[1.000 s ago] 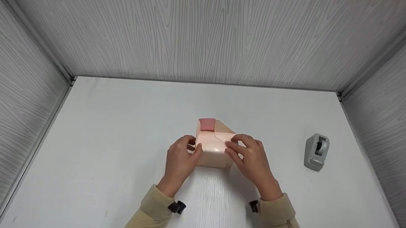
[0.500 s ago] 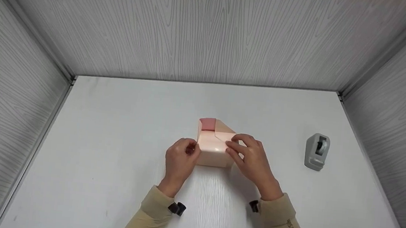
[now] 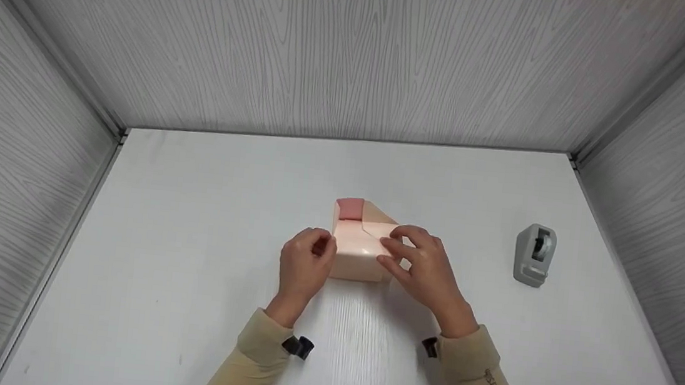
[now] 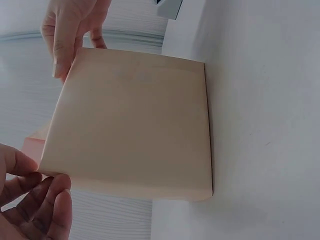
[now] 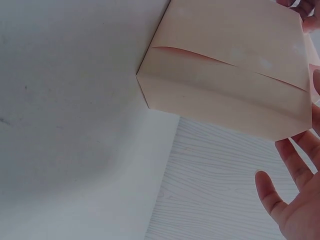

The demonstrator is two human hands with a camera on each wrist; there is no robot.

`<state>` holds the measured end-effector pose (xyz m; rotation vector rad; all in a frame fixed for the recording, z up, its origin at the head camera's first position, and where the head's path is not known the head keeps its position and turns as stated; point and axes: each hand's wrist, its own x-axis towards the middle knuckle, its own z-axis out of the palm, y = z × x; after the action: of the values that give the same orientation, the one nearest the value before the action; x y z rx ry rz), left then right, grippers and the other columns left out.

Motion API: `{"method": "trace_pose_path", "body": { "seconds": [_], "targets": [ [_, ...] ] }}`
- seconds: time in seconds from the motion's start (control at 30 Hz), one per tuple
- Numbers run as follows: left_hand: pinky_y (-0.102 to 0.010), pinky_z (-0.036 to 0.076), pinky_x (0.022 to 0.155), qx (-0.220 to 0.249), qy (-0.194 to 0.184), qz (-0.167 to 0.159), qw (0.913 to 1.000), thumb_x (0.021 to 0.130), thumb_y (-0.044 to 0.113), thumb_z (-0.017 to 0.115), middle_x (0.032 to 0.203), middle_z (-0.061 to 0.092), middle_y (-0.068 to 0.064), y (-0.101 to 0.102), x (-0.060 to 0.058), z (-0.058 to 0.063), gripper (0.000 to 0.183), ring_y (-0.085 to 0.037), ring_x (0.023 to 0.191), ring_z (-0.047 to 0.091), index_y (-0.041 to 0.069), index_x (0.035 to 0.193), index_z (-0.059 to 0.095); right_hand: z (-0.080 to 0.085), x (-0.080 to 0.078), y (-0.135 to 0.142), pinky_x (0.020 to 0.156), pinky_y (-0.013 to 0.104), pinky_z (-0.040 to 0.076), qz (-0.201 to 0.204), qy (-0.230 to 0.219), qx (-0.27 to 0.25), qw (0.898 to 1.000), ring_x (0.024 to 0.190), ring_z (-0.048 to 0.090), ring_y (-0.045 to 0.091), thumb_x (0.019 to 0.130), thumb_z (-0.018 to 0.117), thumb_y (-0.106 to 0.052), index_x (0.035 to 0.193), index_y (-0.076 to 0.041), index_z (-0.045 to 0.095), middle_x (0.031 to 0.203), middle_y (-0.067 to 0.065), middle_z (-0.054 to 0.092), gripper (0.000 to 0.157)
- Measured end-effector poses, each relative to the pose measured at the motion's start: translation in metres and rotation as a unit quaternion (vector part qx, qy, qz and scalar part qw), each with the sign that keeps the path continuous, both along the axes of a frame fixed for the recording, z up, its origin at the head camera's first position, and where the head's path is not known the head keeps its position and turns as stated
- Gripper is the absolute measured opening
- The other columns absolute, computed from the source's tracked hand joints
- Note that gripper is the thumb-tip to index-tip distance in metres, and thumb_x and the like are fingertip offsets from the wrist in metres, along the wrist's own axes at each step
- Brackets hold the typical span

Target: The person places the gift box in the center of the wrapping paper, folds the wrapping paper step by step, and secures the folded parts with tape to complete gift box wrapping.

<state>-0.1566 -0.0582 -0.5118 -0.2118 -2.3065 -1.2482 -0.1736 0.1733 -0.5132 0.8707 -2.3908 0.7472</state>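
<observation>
A folded peach paper box [image 3: 363,267] stands on the table, with a pink patch [image 3: 351,209] at its back left. My left hand [image 3: 304,264] pinches the upper left edge of the paper; thumb and fingertips meet at that corner in the left wrist view. My right hand [image 3: 426,270] holds the box's upper right corner, its fingers bent and spread over the edge. The right wrist view shows an overlapping paper edge with a narrow gap along the box's side [image 5: 225,85], and one right finger [image 5: 270,195] off the paper. The box's inside is hidden.
A grey tape dispenser [image 3: 534,255] with a roll stands to the right on the white table [image 3: 203,204]. Wood-grain panels [image 3: 355,55] rise along the back and both sides.
My left fingers have drawn together from a wider grip into a pinch at the box's left edge. The right thumb has shifted slightly. The box stays nearly in place.
</observation>
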Motion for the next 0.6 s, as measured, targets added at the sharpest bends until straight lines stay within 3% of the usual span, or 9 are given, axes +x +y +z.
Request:
{"method": "trace_pose_path", "body": {
  "seconds": [0.2,0.6],
  "targets": [
    [-0.027,0.05,0.058,-0.003,-0.012,0.0,0.9999,0.088,0.009,0.068,0.072,0.061,0.001,0.0,-0.001,-0.001,0.006,-0.01,0.063,0.055,0.007,0.083,0.068,-0.003,0.0,0.001,0.076,0.048,0.046,0.005,0.007,0.003,1.0,0.106,0.058,0.024,0.086,0.078,-0.03,0.105,-0.009,0.076,0.11,0.007,0.062,0.029],
    [-0.03,0.05,0.058,-0.022,0.008,0.017,0.9996,0.089,0.01,0.068,0.073,0.063,-0.001,0.004,-0.01,0.007,0.006,-0.011,0.064,0.058,0.005,0.086,0.069,-0.006,0.011,0.003,0.092,0.051,0.046,-0.011,-0.011,0.065,0.998,0.122,0.053,0.026,0.086,0.077,-0.031,0.125,-0.013,0.066,0.125,0.006,0.058,0.045]
  ]
}}
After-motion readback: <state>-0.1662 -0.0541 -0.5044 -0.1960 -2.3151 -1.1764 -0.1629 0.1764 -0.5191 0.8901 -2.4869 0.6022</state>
